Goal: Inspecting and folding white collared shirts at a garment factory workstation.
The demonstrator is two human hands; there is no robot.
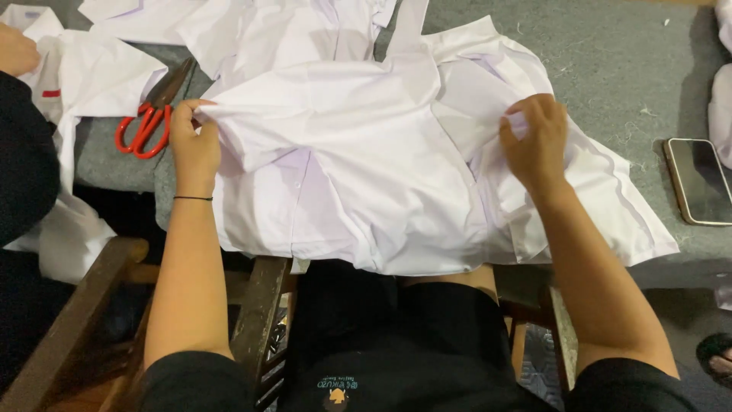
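The desk [610, 69] has a grey, fuzzy top with little bits of thread on it. A big white shirt [366, 168] lies in the middle of the frame and hangs over the near edge. More white cloth [252, 27] is piled along the top of the frame and at the upper left. Red scissors [145, 126] lie at the left, just beside the shirt. A phone [698, 181] with a dark screen lies flat at the right edge, apart from the shirt.
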